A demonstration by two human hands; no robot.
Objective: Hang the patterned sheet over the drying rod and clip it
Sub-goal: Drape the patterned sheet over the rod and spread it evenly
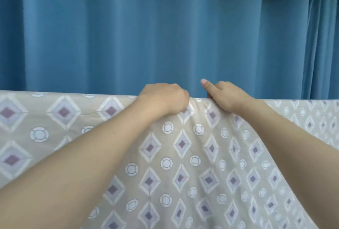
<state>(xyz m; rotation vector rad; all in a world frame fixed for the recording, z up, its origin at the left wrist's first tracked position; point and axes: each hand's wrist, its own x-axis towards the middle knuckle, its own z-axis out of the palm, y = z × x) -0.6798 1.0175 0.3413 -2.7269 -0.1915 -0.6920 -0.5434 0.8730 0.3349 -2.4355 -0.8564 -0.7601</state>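
Observation:
The patterned sheet [183, 155], beige with purple diamonds and white rings, fills the lower half of the view. Its top fold runs straight across from left to right. The drying rod under that fold is hidden by the cloth. My left hand [163, 98] is closed over the fold near the middle. My right hand [223, 95] grips the same fold just to the right, thumb sticking up above it. The cloth puckers between and below the two hands. No clip is in sight.
A blue curtain [146, 27] hangs in folds right behind the sheet and covers the whole upper half of the view. A lighter strip of curtain [322, 36] shows at the far right.

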